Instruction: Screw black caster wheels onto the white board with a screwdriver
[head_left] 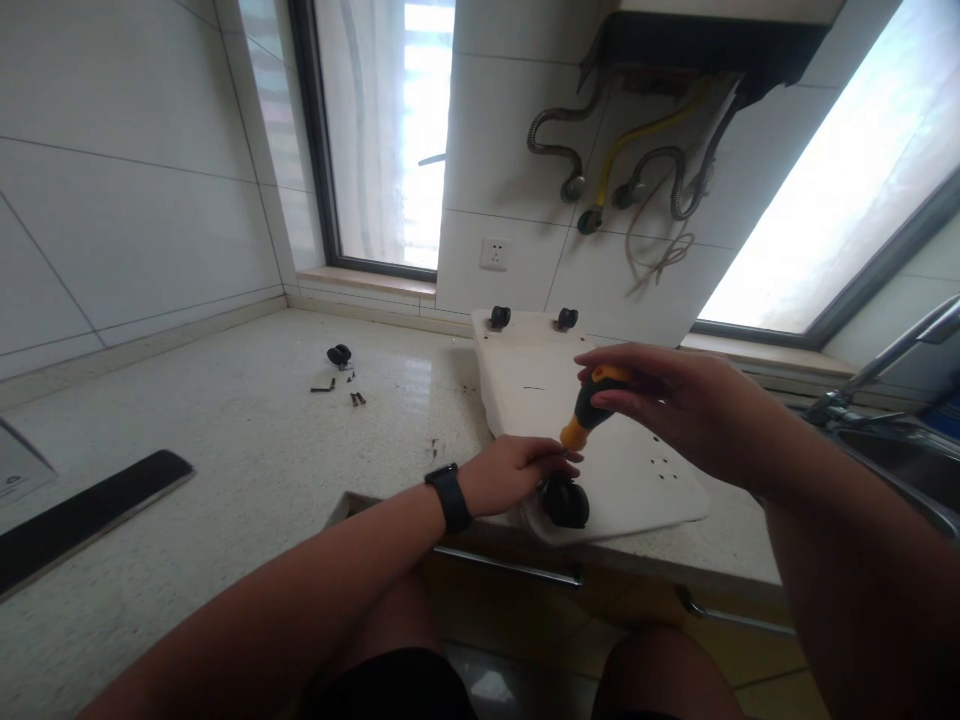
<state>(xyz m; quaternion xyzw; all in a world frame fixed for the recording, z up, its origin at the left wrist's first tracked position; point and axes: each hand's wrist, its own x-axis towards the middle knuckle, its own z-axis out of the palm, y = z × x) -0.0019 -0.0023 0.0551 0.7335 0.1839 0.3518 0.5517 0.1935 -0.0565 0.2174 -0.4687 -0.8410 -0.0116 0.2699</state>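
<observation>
My right hand (637,385) is wrapped round the orange and black handle of a screwdriver (583,408), which slants down to the left. At its lower end, the fingers of my left hand (525,468) close about the metal shaft, just above a black caster wheel (566,502); the tip is hidden. This caster sits at the near corner of a white board (536,375) with rounded corners. Along the board's far edge stand two more casters, one at the left (499,317) and another to its right (567,319). Small holes show at the board's right corner.
A loose caster (339,355) lies on the speckled counter (247,420), with several screws (358,399) and a small dark tool (322,387) nearby. A long black strip (97,510) lies at the left. At the right is a metal sink (892,460). Drawer handles (510,567) run below the counter edge.
</observation>
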